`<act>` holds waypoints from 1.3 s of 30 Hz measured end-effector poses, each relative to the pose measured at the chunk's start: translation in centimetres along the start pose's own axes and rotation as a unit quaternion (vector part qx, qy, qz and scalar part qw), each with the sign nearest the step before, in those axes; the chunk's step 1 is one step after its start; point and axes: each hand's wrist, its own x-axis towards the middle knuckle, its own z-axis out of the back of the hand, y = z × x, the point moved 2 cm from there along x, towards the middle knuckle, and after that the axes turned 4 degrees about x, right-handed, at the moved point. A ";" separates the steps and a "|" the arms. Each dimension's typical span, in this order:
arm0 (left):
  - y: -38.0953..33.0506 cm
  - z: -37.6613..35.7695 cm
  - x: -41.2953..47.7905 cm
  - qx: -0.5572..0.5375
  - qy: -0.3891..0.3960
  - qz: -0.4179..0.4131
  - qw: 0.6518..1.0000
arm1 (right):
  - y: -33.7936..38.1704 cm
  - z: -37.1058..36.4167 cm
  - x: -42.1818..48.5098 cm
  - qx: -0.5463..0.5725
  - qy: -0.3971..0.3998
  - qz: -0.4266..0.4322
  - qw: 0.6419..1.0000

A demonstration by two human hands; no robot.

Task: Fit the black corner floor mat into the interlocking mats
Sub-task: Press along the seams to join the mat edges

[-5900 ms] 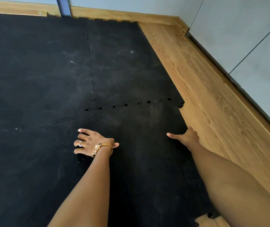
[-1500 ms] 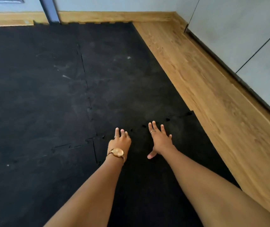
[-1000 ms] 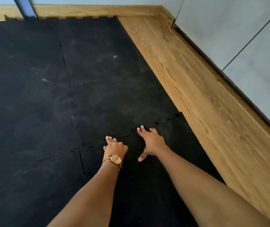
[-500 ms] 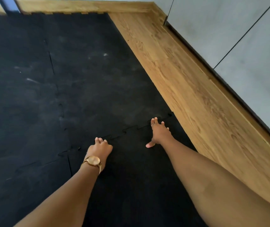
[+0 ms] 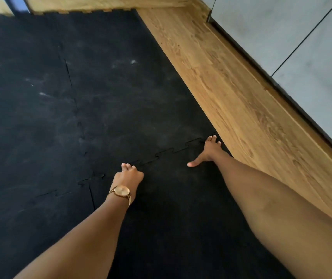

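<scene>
The black corner floor mat [image 5: 173, 202] lies flat at the near right, under both my arms. Its toothed far edge [image 5: 171, 153] meets the neighbouring black mat [image 5: 125, 91], and a thin zigzag line still shows along the joint. My left hand [image 5: 128, 176], with a gold watch on the wrist, rests fingers-down on the left part of that seam. My right hand [image 5: 209, 151] lies flat with fingers spread on the seam's right end, close to the mat's outer edge. Neither hand holds anything.
More black mats [image 5: 26, 127] cover the floor to the left, with another seam [image 5: 89, 196] beside my left wrist. A strip of wooden floor [image 5: 241, 109] runs along the right, bounded by a grey wall [image 5: 302, 43]. Wood also shows at the far edge [image 5: 100, 3].
Both hands have slid rightward along the seam; my right hand went from the middle to its right end. The gaps along the joint have narrowed to a thin line.
</scene>
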 end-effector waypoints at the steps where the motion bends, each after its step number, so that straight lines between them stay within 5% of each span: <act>1: 0.2 -0.1 -0.1 -0.003 -0.002 -0.004 1.000 | 0.1 -0.2 -0.1 -0.001 0.006 -0.004 1.000; 15: 0.4 -0.2 0.0 -0.011 -0.004 0.013 1.000 | -1.9 0.0 -1.3 0.004 -0.088 0.006 0.996; 22: 0.7 -0.1 0.1 -0.016 0.012 0.020 1.000 | -1.2 0.3 -1.2 -0.031 -0.070 -0.006 0.997; 27: 0.7 0.0 0.0 -0.010 -0.004 0.006 1.000 | -1.0 -0.6 -1.5 0.035 -0.095 0.021 0.995; 31: 0.7 0.2 -0.5 -0.022 -0.032 0.007 0.999 | 1.8 -2.3 -2.2 -0.051 -0.016 0.127 0.990; 34: 0.5 -0.2 -0.7 -0.036 -0.044 0.023 0.998 | 2.3 -2.5 -1.8 -0.080 0.066 0.119 0.987; 39: 0.6 -0.4 -0.9 -0.058 -0.060 0.026 0.996 | 1.2 -3.1 -1.7 -0.126 0.035 0.119 0.984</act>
